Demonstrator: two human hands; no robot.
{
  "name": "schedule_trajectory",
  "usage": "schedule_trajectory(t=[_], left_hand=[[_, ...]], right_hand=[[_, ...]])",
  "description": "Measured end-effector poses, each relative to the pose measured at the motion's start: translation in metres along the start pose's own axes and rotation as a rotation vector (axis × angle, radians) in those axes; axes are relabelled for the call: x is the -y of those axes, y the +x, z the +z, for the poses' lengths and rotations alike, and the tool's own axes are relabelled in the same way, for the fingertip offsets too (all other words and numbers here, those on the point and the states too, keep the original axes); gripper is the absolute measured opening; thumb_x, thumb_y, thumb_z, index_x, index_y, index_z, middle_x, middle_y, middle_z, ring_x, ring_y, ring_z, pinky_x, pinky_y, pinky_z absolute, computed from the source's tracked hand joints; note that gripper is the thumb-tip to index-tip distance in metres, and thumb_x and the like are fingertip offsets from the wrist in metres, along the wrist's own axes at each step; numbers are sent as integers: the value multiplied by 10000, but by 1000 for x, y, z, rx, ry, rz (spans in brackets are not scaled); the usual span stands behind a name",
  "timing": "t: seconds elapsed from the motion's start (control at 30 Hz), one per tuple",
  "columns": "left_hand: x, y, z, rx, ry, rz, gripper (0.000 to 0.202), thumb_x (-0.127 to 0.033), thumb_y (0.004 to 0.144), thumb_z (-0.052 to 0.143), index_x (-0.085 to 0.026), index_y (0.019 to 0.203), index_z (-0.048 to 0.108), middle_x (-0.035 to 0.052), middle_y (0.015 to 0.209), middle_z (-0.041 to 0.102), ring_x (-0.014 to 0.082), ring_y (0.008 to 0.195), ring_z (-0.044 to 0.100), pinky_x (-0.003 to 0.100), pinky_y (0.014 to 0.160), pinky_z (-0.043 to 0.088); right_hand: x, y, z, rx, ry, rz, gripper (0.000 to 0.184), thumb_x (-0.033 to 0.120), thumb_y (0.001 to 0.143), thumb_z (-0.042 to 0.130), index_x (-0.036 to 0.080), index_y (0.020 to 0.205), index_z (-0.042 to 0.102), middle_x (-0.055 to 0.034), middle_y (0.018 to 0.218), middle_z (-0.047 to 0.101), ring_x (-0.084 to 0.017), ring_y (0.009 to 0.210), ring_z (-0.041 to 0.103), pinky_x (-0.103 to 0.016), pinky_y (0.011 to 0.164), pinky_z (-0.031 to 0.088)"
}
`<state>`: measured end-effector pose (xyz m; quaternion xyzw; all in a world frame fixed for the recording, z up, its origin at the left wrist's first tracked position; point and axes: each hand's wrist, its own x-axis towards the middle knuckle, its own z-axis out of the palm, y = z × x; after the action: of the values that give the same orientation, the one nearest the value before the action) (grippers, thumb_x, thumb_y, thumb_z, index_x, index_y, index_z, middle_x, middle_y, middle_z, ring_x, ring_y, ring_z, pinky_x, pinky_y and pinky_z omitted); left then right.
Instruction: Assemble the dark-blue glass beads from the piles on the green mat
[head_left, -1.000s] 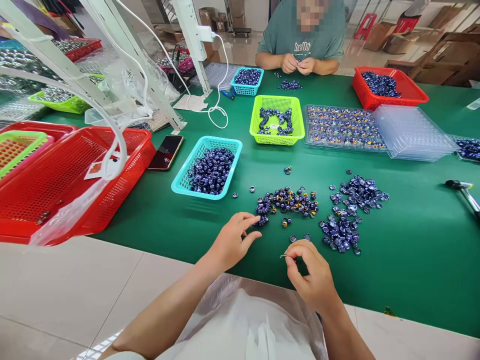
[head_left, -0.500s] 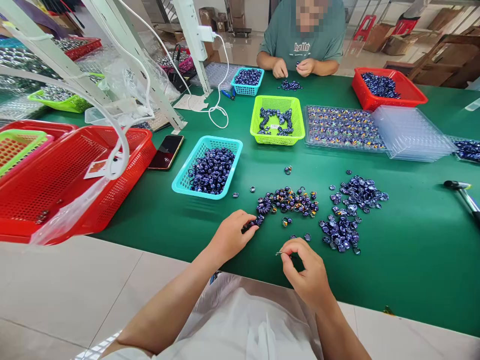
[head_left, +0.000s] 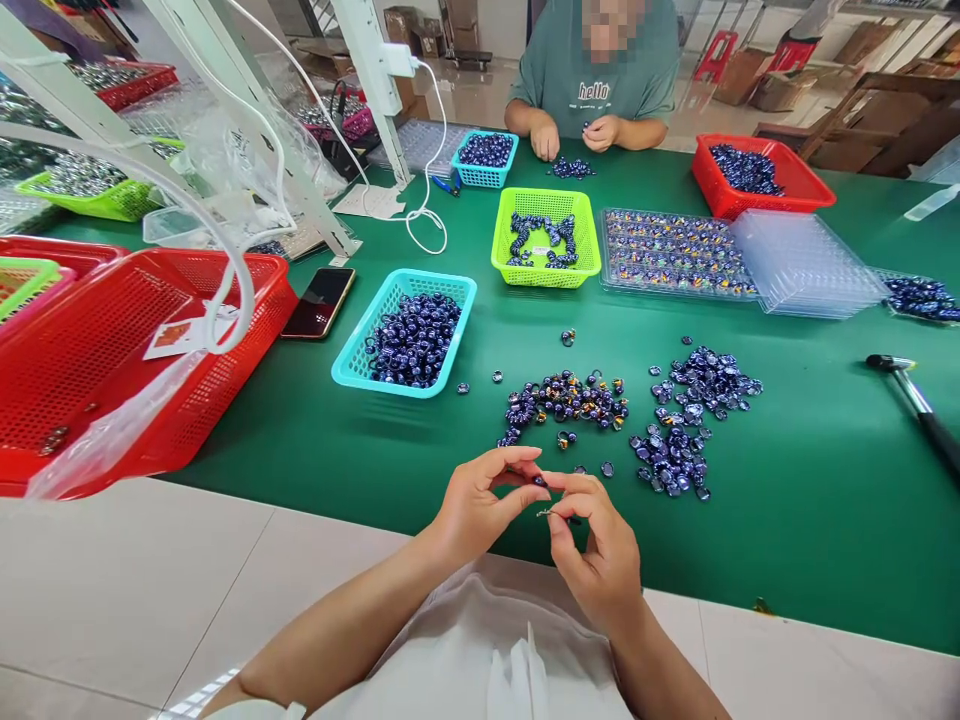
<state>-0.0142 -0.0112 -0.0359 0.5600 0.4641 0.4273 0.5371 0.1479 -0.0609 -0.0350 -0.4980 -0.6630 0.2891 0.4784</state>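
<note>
Two bare hands meet over a green tabletop: the left hand pinches a glossy dark-blue piece between thumb and fingers, while the right hand clamps a slim metallic piece in its fingertips, close beside it. Just beyond lies a heap of dark-blue rings, some touched with orange. Across the table, a co-worker's green T-shirt reads "hello"; a white label in the lime-green basket is too small to read.

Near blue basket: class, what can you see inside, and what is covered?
The near blue basket holds a heap of shiny dark pieces; what lies beneath the top ones cannot be seen.
</note>
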Motion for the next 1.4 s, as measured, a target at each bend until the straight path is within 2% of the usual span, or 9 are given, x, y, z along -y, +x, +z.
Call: schedule_trajectory(t=[0.1, 0.23, 0.33, 0.43, 0.57, 0.67, 0.87, 1.2, 1.4], left_hand=[[-2, 2, -2, 4, 8, 28, 234, -199, 791, 752, -168, 1022, 732, 47, 884, 736, 169, 817, 719, 290, 787, 615], [-7, 3, -5, 113, 43, 49, 219, -177, 823, 702, -171, 1035, 753, 62, 888, 736, 165, 812, 704, 270, 750, 604], [-11, 3, -6, 165, 54, 13, 232, -170, 828, 674, -156, 1047, 749, 80, 910, 724, 175, 813, 699, 283, 743, 601], [-13, 3, -7, 180, 38, -22, 229, -179, 823, 680, -147, 1039, 749, 84, 918, 713, 178, 828, 690, 280, 745, 593], [-13, 3, -7, 205, 23, 10, 231, -201, 831, 697, -156, 1050, 755, 84, 909, 719, 173, 815, 677, 270, 724, 578], [-12, 4, -9, 244, 55, 106, 215, -213, 853, 696, -170, 1054, 758, 80, 880, 741, 169, 786, 675, 257, 685, 553], [-11, 8, -15, 305, 143, 253, 207, -227, 878, 693, -182, 1069, 759, 64, 821, 755, 147, 718, 672, 244, 676, 525], [-10, 9, -15, 327, 211, 265, 240, -175, 866, 694, -142, 1097, 755, 86, 826, 760, 157, 717, 679, 244, 681, 522], [-10, 8, -16, 374, 218, 258, 269, -151, 866, 684, -198, 1121, 753, 71, 850, 767, 160, 748, 687, 242, 698, 526]], right_hand=[[-3, -4, 0, -23, -64, -109, 224, 75, 837, 558, 261, 961, 578, -68, 1164, 689, -242, 1079, 640, -487, 984, 479], [-4, -6, 0, -16, -89, -147, 262, 54, 816, 577, 260, 978, 580, -67, 1166, 687, -243, 1082, 631, -474, 970, 487], [0, -3, -1, 8, -36, -66, 196, 80, 841, 562, 254, 928, 585, -58, 1137, 695, -231, 1059, 636, -443, 960, 484], [5, 2, -5, -23, 46, 104, 120, 133, 895, 532, 244, 876, 572, -37, 1000, 688, -202, 962, 639, -391, 924, 478], [9, 11, -9, -16, 62, 232, 111, 207, 935, 513, 230, 830, 538, 2, 806, 579, -159, 770, 563, -294, 736, 452], [11, 16, -9, 59, 64, 270, 138, 226, 943, 495, 223, 809, 530, 12, 777, 554, -143, 714, 525, -266, 652, 412], [10, 18, -10, 117, 56, 329, 159, 222, 921, 506, 217, 763, 520, 25, 730, 547, -133, 683, 501, -252, 628, 385], [8, 17, -9, 133, 97, 403, 157, 260, 916, 508, 219, 765, 518, 20, 740, 547, -137, 695, 506, -248, 627, 396], [6, 18, -12, 210, 114, 454, 161, 258, 896, 514, 218, 741, 496, 16, 732, 539, -144, 700, 500, -253, 616, 390]])
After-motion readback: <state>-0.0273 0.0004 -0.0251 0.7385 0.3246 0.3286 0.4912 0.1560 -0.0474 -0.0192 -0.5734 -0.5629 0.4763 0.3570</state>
